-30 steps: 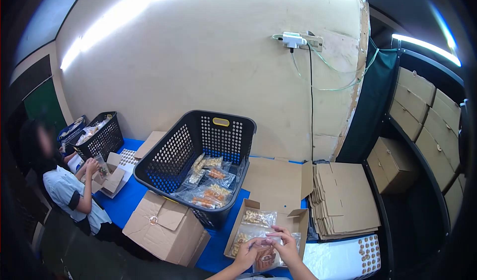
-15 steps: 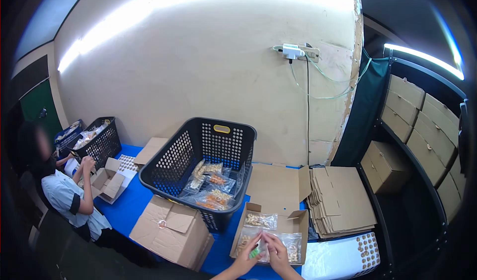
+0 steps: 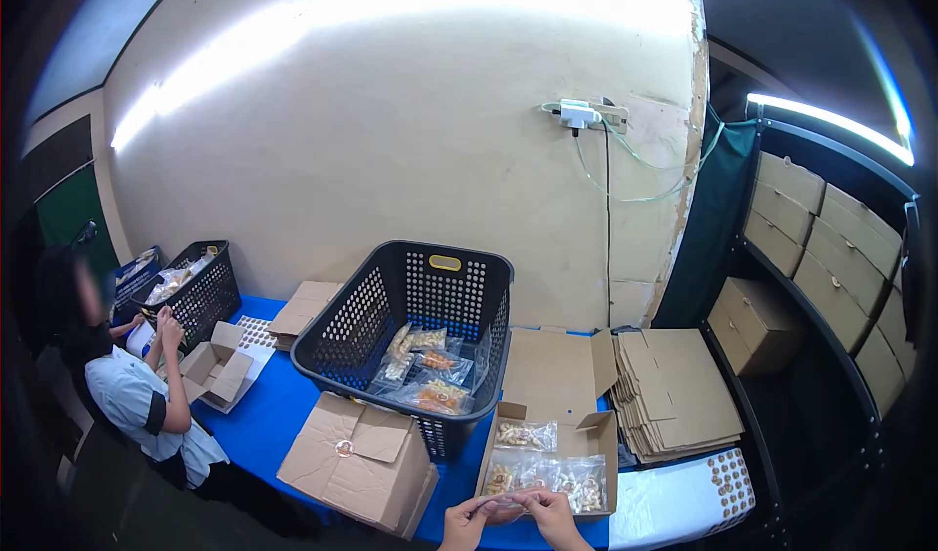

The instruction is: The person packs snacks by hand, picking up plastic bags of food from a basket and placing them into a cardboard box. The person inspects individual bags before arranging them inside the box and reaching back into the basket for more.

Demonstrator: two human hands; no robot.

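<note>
Both hands are low in the view, in front of an open cardboard box (image 3: 610, 468). My left hand (image 3: 465, 525) pinches one end of a clear plastic packet (image 3: 506, 502). My right hand (image 3: 554, 520) grips its other end, so it stretches between them just above the box's near edge. What is inside this packet I cannot make out. Several clear bags of pale snacks (image 3: 526, 436) lie in the box, one at the back and others in a row nearer me.
A black basket (image 3: 322, 351) with snack bags stands left of the box, a closed carton (image 3: 342, 458) before it. Flattened cartons (image 3: 684, 385) and a sticker sheet (image 3: 674, 502) lie right. Left, a person (image 3: 147, 404) works at another box (image 3: 215, 370). Shelves hold cartons (image 3: 840, 268).
My hands have moved down toward the box's near edge and apart, with the packet now stretched between them. The whole view has shifted slightly. The person at the left has barely moved.
</note>
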